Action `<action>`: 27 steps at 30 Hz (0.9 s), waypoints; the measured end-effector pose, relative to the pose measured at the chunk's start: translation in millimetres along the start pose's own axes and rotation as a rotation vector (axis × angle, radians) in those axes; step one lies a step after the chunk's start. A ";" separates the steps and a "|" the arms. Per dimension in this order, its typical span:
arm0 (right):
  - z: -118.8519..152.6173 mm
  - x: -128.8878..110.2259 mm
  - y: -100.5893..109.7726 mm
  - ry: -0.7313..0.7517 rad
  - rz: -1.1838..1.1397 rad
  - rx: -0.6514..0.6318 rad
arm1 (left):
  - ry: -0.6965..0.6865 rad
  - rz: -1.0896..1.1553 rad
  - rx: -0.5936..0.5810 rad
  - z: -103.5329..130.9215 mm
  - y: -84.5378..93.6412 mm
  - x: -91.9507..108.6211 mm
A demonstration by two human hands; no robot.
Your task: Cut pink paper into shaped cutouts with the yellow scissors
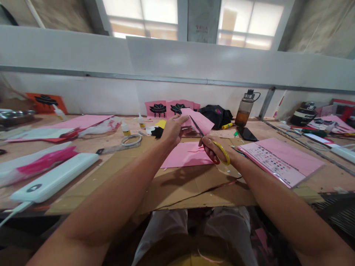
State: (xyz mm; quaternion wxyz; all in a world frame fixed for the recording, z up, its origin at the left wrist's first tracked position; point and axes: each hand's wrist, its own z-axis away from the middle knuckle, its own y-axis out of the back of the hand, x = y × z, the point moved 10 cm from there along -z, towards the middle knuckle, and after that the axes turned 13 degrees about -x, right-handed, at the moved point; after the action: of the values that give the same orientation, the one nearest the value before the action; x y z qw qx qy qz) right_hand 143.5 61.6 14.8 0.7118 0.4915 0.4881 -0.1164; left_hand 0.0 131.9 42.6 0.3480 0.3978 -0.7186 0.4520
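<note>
My left hand (175,130) pinches the left side of a pink paper piece (203,121), raised above the table. In my right hand (211,147) is a pair of scissors (225,153) with one yellow and one red handle loop. Its dark blades point up and to the left, against the held paper; whether they are parted I cannot tell. Below both hands a larger pink sheet (183,157) lies on flattened brown cardboard (194,190), with narrow pink strips on top of it.
Several glue bottles (125,128) stand behind my left arm, near a roll of tape (131,140). At left lies a white power bank (55,177). To the right are a phone (246,134), a drink bottle (244,109) and a packet of pink sheets (281,160). Black-decorated pink cards (157,109) lean behind.
</note>
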 end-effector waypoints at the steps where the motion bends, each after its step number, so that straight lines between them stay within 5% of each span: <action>1: 0.2 0.2 0.2 0.001 -0.006 0.004 | 0.002 0.005 -0.002 0.1 -0.3 -0.2; 27: -1.9 13.3 1.0 -0.045 -0.017 0.009 | 0.069 0.050 0.049 2.2 3.6 -12.0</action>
State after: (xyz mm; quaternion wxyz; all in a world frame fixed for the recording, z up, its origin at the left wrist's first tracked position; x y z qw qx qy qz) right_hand 149.6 67.8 4.6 0.7194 0.4875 0.4758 -0.1357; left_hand 1.8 133.9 30.1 0.3513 0.3723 -0.7047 0.4913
